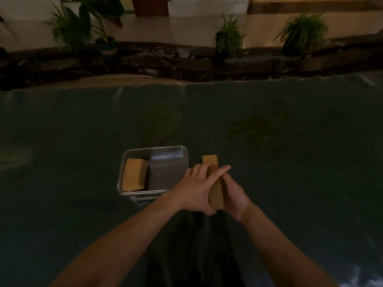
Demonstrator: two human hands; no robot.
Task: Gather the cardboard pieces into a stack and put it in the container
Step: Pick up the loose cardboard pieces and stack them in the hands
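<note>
A stack of brown cardboard pieces (215,194) stands on edge between my two hands, just right of the metal container (153,149). My left hand (193,190) presses its left face, fingers lying across the top. From the right, my right hand (235,196) clasps the same stack. The stack's far end (210,159) sticks out beyond my fingers. Inside the container, against its left wall, sits another stack of cardboard pieces (133,177). The rest of the container floor is bare metal.
Everything rests on a dark green cloth (290,162) covering the table. Beyond its far edge lie a flat cardboard sheet (116,80), a dark stone border and potted plants (228,38). Lighting is dim.
</note>
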